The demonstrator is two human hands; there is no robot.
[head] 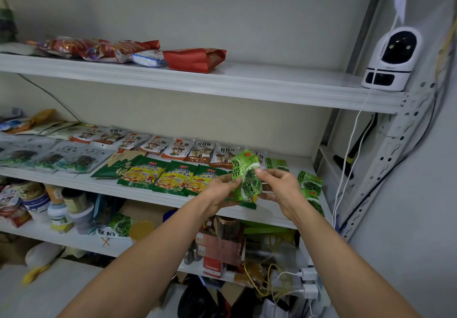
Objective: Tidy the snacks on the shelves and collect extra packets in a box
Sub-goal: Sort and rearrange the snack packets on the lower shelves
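The left hand and right hand pinch a green packet above the middle shelf — its rows already lie neat. The heap on the top shelf looks unsorted — no box shows.

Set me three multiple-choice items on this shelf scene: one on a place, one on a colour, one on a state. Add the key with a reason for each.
1. Where does the white security camera stand?
A. at the right end of the top shelf
B. on the middle shelf
C. on the floor

2. What colour is most of the kelp packet held up in front of the shelves?
A. red
B. green
C. blue

3. How is that packet held?
A. in the grip of the left hand and the right hand together
B. by one hand only
C. it lies loose on a shelf

Key:
1 A: the camera sits by the right upright, on the top board.
2 B: its wrapper is bright green.
3 A: fingers of both hands pinch its sides.
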